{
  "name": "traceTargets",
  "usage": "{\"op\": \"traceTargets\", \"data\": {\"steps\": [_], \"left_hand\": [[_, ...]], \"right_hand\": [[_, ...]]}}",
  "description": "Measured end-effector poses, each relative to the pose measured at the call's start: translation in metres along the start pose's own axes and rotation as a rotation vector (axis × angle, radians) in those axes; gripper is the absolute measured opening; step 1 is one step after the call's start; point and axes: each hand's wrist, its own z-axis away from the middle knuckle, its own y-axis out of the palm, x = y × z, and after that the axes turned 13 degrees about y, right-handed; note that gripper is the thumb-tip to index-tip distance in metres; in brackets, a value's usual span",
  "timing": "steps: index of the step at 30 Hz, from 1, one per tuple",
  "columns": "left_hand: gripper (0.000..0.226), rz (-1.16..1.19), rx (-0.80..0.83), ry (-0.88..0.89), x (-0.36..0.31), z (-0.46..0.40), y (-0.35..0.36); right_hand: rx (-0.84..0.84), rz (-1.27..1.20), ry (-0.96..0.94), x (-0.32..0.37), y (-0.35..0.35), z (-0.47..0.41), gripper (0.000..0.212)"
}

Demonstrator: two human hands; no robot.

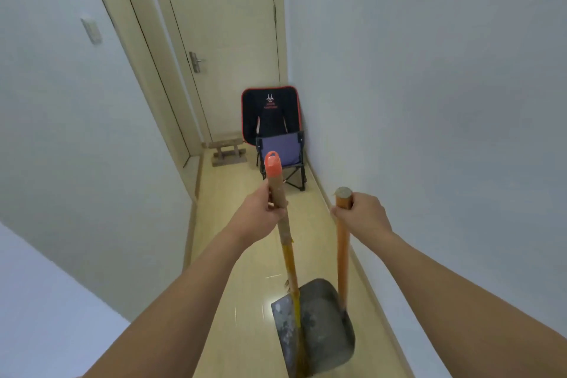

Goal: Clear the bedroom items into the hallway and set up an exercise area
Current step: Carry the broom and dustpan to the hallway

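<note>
Broom and dustpan stood upright over the hallway floor, each gripped near its handle top, left hand grasping the broom, right hand the dustpan, probably to carry both toward the folding chair at the floor's far end.

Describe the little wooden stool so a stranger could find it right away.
Look to the hallway's far end, at the closed cream door. The low wooden stool sits at its foot, left of the small purple folding chair. It alone is bare wood, no fabric.
</note>
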Motion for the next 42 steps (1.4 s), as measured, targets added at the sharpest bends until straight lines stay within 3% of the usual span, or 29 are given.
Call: {"op": "traceTargets", "data": {"steps": [10, 25, 35, 39, 42], "left_hand": [[0.021, -0.070, 0.050, -0.020, 0.126, -0.211, -0.027], [0.014, -0.154, 0.161, -0.028, 0.248, -0.506, -0.061], [0.023, -0.087, 0.361, 0.023, 0.362, -0.686, -0.071], [0.041, -0.091, 0.475, -0.002, 0.396, -0.741, -0.061], [0.018, -0.137, 0.570, 0.008, 0.410, -0.778, -0.052]], "right_hand": [[0.011, -0.084, 0.060, 0.061, 0.083, -0.219, 0.021], [0.011, -0.045, 0.164, 0.158, 0.141, -0.502, 0.019], [-0.025, -0.087, 0.328, 0.203, 0.204, -0.649, 0.016], [-0.006, -0.113, 0.374, 0.210, 0.214, -0.699, 0.016], [0.025, -0.124, 0.419, 0.205, 0.225, -0.736, 0.018]]}}
